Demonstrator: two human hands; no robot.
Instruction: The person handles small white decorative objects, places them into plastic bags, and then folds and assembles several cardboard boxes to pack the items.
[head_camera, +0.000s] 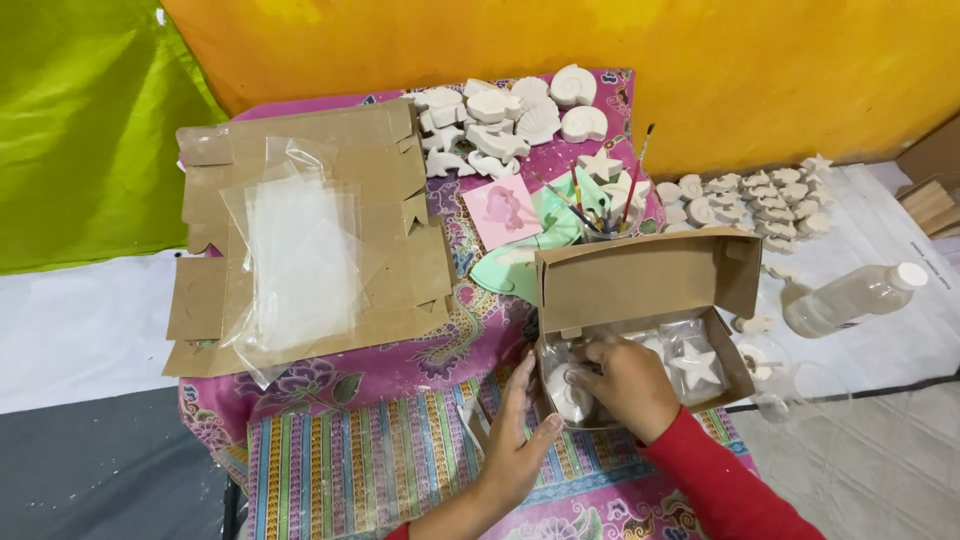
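Fingers (590, 372) of the right hand (625, 385) curl down into the open brown cardboard box (640, 280), pressing on a white plaster shell-shaped figure (568, 395) wrapped in clear plastic at the box's near-left corner. Looks like a grasp on the figure, though the palm hides the contact. Left hand (515, 435) is flat and released, fingers extended, braced against the box's left outer wall, probably to stop it sliding while the right hand works inside.

Box sits at the front right of the counter (400, 450), which is covered in pink patterned and striped cloth. Lid is flipped up and back, so the interior is reachable from the front. Beside the shell figure inside lies a white plaster star (697, 365), also bagged, set apart so the two don't overlap.

Left of the box: flattened brown cardboard blanks (390, 200) with a stack of clear plastic bags (300, 255) on top, within reach. At the back, a pile of unpainted white plaster sea figures (505, 115). Behind the lid, a cup of paintbrushes (605, 215) and pink and green pastel cards (505, 215). On the right floor sheet, more small white figures (755, 195) and a clear plastic bottle (850, 297) lying on its side.
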